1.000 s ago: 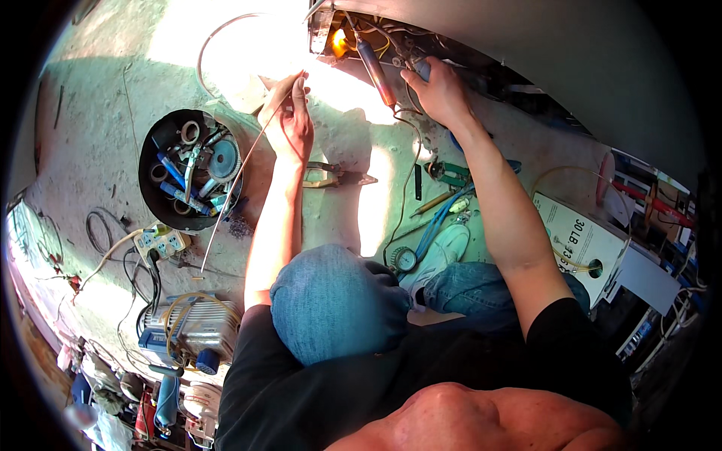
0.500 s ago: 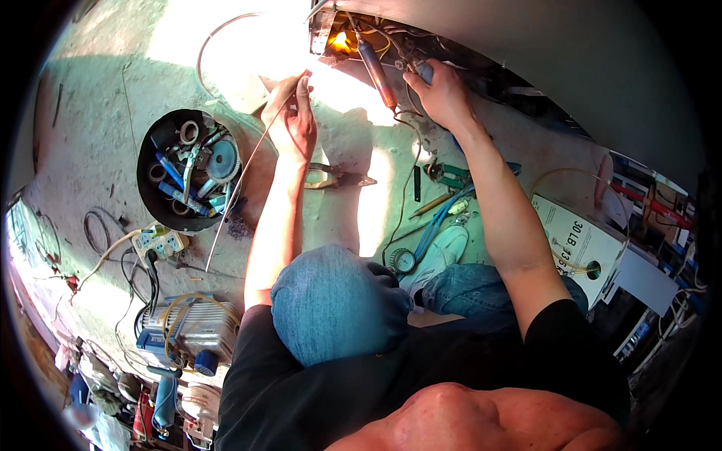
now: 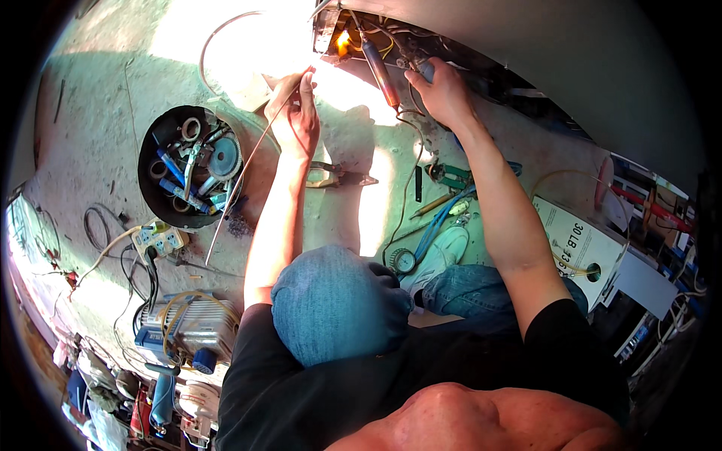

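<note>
My left hand (image 3: 295, 120) is closed in a pinch on a long thin brazing rod (image 3: 248, 161). One end of the rod points at the appliance opening, while the other hangs down toward the floor. My right hand (image 3: 445, 94) is wrapped round a grey-blue torch handle (image 3: 426, 71) at the opening's edge. Inside, an orange flame (image 3: 344, 43) burns among tubes and yellow wires. Between my hands slants a copper filter drier (image 3: 380, 73), with a thin tube running from its lower end. The torch tip is hard to make out.
The large grey appliance panel (image 3: 579, 83) overhangs at upper right. A round tool bin (image 3: 147, 184) stands left of my left arm, near a power strip (image 3: 160, 239) and a pump (image 3: 199, 327). Pliers (image 3: 331, 177), a gauge (image 3: 402, 260), blue hoses (image 3: 430, 239) and a white carton (image 3: 568, 233) lie around.
The flame looks narrower and more upright. The view has shifted slightly; both hands keep their grips and nearly the same places.
</note>
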A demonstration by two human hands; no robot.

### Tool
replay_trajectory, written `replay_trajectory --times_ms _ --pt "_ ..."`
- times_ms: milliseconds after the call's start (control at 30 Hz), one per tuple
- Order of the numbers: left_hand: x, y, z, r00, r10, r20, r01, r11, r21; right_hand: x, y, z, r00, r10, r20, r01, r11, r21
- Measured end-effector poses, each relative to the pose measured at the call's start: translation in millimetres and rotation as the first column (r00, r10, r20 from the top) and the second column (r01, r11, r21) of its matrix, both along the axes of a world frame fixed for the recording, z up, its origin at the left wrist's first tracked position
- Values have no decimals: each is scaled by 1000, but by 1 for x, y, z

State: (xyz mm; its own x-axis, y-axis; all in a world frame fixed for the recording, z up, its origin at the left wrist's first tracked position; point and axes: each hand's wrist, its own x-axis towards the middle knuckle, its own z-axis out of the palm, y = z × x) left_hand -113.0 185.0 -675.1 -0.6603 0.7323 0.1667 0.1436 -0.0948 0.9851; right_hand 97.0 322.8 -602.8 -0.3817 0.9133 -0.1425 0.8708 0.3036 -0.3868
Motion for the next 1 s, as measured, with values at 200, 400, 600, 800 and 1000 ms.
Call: replay_trajectory --times_ms 200,400,600,800,1000 --pt "-2 1 -4 998 1 -57 -2 1000 -8 -5 3 10 1000 -11 5 11 993 -113" --pt "-2 3 -4 998 -4 -70 4 1000 -2 6 14 -9 999 39 -28 -41 997 -70" --pt "-3 2 -6 998 -12 -60 11 1000 -22 5 12 -8 997 69 -38 -70 998 -8" --pt "0 7 -5 1000 21 -9 -21 1000 6 3 12 -4 997 73 -22 -73 997 -28" --pt "-2 5 -9 1000 -12 7 12 1000 -26 3 12 -6 997 75 8 -75 997 -14"
